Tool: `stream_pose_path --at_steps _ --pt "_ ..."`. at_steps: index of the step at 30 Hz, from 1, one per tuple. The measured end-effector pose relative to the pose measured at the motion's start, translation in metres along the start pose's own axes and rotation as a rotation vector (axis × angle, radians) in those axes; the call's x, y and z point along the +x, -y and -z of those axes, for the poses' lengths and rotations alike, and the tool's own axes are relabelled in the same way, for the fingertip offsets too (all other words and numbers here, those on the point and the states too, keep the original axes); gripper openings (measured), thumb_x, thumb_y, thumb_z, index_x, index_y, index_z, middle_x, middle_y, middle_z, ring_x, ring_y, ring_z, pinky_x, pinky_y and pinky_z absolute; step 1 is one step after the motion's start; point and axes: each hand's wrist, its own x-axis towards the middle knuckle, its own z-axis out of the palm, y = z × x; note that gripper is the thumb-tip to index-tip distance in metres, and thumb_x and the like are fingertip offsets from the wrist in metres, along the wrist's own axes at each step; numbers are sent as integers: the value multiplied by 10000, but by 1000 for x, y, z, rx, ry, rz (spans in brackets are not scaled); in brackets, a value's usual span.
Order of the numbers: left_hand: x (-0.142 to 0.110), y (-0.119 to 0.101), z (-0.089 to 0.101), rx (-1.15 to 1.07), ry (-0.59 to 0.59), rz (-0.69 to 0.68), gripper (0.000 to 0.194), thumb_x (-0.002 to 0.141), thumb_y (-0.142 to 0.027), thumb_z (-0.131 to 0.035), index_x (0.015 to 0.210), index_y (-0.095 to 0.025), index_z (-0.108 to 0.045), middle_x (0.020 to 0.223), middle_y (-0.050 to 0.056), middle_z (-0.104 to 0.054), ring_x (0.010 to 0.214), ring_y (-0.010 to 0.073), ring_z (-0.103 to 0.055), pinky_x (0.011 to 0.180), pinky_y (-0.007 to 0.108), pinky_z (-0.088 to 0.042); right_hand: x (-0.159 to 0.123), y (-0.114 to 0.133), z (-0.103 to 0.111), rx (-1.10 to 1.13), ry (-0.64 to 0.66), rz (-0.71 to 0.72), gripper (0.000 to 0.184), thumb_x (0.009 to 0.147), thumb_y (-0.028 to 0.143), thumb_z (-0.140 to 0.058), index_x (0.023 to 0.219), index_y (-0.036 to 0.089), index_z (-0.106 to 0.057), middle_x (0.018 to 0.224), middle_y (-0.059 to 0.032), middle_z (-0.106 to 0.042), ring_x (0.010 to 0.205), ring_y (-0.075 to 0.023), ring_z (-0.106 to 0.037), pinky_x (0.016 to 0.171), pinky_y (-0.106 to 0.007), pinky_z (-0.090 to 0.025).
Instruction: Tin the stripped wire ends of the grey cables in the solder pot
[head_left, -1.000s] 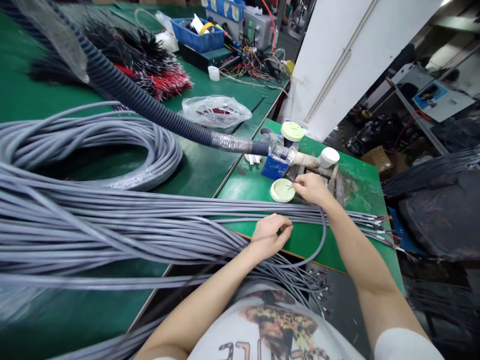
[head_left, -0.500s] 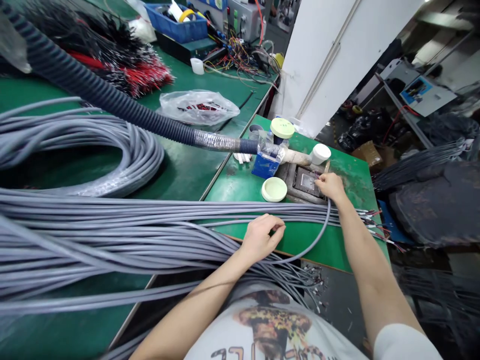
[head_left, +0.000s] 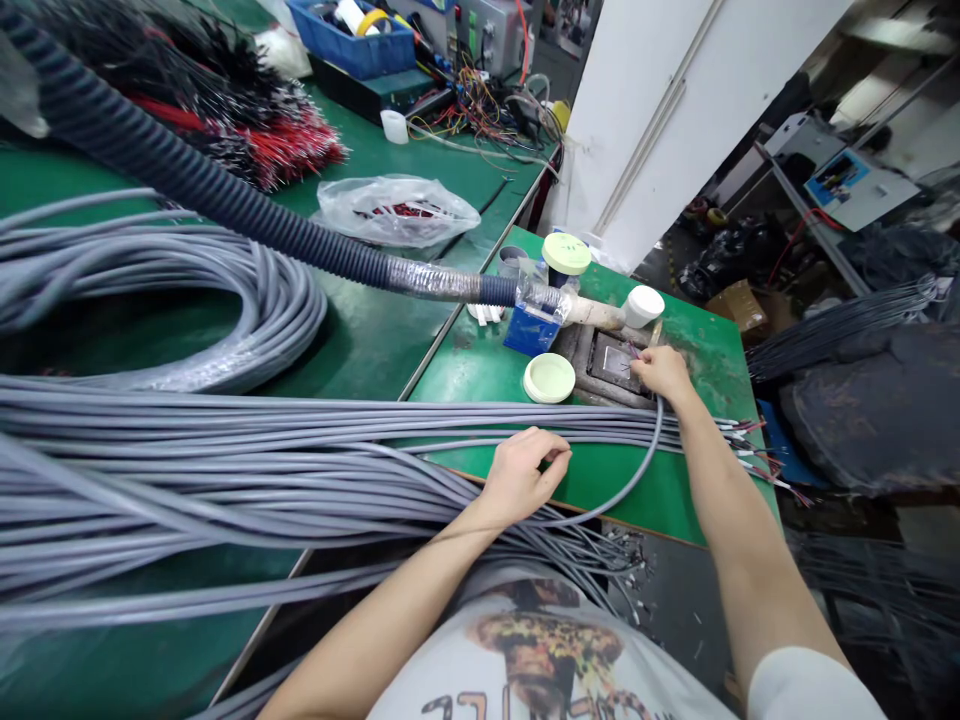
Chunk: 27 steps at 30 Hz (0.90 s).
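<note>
My right hand [head_left: 661, 374] is closed on the end of a grey cable [head_left: 646, 456], holding its thin stripped wires over a square solder pot [head_left: 615, 360] with a shiny silvery surface. From that hand the cable bends down and back left to the bundle. My left hand [head_left: 525, 472] rests over the grey cables [head_left: 315, 485] near the table's front edge, fingers curled and thumb tip close to the forefinger. Nothing shows between them. Left of the pot lies a shallow pale-yellow lid or dish [head_left: 549, 379].
A ribbed hose [head_left: 315, 240] runs across to a nozzle by the pot. Around it stand a blue box [head_left: 531, 330], a yellow-lidded jar [head_left: 566, 254] and a white cup [head_left: 643, 306]. A cable coil [head_left: 247, 350], plastic bag [head_left: 405, 212] and blue bin [head_left: 360, 48] lie left and behind.
Both hands keep nearly the same place, my right hand still holding the cable end at the pot. Only a slight shift of the camera shows.
</note>
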Motion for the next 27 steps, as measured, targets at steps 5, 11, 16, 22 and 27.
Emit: stream_pose_path --at_steps 5,11,16,22,27 --pt "-1 2 0 -9 1 -8 93 851 -185 -536 825 -181 -626 718 24 -637 680 142 -553 662 278 -430 -31 13 29 210 9 66 339 783 392 -498 562 156 -602 522 0 -551 509 -110 -462 502 -229 -290" --pt "4 -5 -7 -429 -119 155 123 809 -261 -627 889 -170 -648 758 35 -647 701 133 -568 691 281 -462 -107 64 55 832 131 175 338 793 411 -587 564 163 -578 496 24 -518 492 -96 -447 488 -218 -331" --pt "14 -22 -24 -1005 -205 302 307 714 -288 -735 973 -160 -631 807 26 -630 681 110 -581 626 233 -470 -145 98 52 1002 231 231 311 812 352 -591 562 167 -576 485 33 -493 477 -90 -441 473 -217 -335" --pt "18 -40 -17 -901 -359 186 155 762 -308 -696 818 -167 -664 793 9 -567 640 95 -540 589 235 -451 -164 102 55 1080 246 232 235 834 356 -587 697 173 -640 547 29 -533 468 -82 -461 465 -212 -353" --pt "18 -46 5 -377 -498 -181 61 824 -212 -621 845 -210 -678 762 18 -630 717 133 -584 705 297 -468 -183 93 42 1235 299 231 351 887 379 -523 1194 215 -563 624 22 -587 423 -73 -436 414 -203 -318"
